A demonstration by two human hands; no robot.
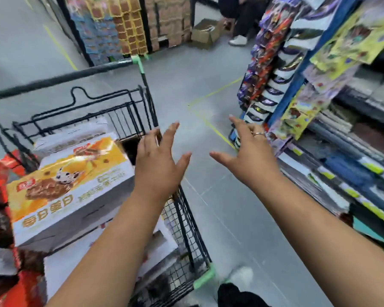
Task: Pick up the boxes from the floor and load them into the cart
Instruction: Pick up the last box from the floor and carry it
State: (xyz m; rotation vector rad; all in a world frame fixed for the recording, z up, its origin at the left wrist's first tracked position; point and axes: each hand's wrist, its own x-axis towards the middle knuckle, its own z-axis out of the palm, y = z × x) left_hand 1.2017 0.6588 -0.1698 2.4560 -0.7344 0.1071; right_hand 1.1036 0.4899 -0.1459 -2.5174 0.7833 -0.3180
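Both hands were empty, fingers spread: left hand above the cart at its right wall, right hand clear of the cart to its right. Inside the cart, a yellow-and-white box lay atop lower boxes. Beyond the cart, an open cardboard box sat on the floor.
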